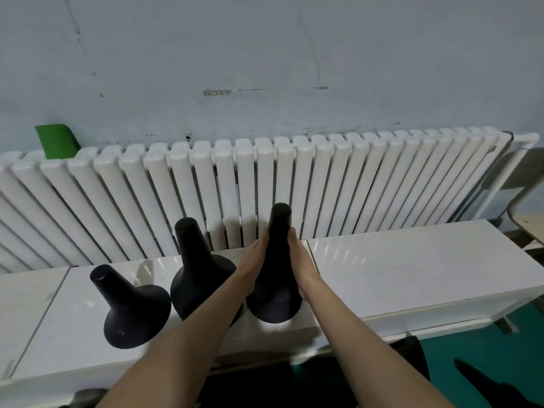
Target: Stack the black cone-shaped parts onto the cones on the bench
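Three black cone-shaped parts stand upright on the white bench (pixel 412 266). The right cone (pixel 276 266) is the tallest and sits between both my hands. My left hand (pixel 254 260) presses its left side and my right hand (pixel 300 260) presses its right side, palms flat against the cone body. The middle cone (pixel 197 269) stands just left of my left wrist. The left cone (pixel 129 304) stands apart near the bench's front edge. Whether the tall cone is a single part or a stack cannot be told.
A white ribbed radiator (pixel 265 184) runs along the wall behind the bench. A green object (pixel 56 141) sits on its top left. A chair edge (pixel 527 225) shows at far right. Dark shapes lie on the teal floor (pixel 471 354) below the bench.
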`<state>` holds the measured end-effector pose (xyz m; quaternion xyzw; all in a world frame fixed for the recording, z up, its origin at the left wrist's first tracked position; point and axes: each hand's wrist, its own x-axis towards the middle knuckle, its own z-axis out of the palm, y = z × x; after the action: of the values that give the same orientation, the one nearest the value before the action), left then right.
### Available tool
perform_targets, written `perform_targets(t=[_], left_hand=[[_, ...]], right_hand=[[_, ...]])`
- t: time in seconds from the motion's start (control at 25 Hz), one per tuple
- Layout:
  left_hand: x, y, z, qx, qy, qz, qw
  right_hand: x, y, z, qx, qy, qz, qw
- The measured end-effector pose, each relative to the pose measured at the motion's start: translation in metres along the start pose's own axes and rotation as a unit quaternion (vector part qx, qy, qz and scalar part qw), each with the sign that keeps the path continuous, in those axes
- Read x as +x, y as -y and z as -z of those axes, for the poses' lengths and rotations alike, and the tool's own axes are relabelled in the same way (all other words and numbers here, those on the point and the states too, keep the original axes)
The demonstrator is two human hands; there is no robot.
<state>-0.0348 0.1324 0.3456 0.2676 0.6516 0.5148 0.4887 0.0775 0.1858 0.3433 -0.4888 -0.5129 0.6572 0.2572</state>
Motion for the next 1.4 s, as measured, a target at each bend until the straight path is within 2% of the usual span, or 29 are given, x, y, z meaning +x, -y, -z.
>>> perform_targets(t=[0.16, 0.28, 0.68, 0.8, 1.16, 1.4], left_hand=[[0.008, 0.025, -0.007, -0.043, -0.003, 0.052, 0.998], [0.014, 0.036, -0.007, -0.071, 0.003, 0.065, 0.995], [0.022, 0.043, -0.007, -0.108, 0.007, 0.085, 0.991], [0.019, 0.038, -0.008, -0.086, 0.01, 0.085, 0.993], [-0.026, 0.009, -0.004, -0.024, 0.002, 0.082, 0.996], [-0.063, -0.002, -0.014, -0.005, -0.004, 0.071, 0.997]], right_hand=[[0.015, -0.036, -0.006, -0.024, -0.009, -0.029, 0.999], [0.025, -0.057, -0.008, 0.0, -0.019, -0.056, 0.998], [0.033, -0.065, -0.009, 0.051, -0.016, -0.056, 0.997], [0.026, -0.059, -0.008, 0.056, -0.014, -0.06, 0.997], [-0.042, -0.028, 0.001, 0.074, -0.005, -0.077, 0.994], [-0.113, -0.003, 0.015, 0.068, -0.038, -0.066, 0.995]])
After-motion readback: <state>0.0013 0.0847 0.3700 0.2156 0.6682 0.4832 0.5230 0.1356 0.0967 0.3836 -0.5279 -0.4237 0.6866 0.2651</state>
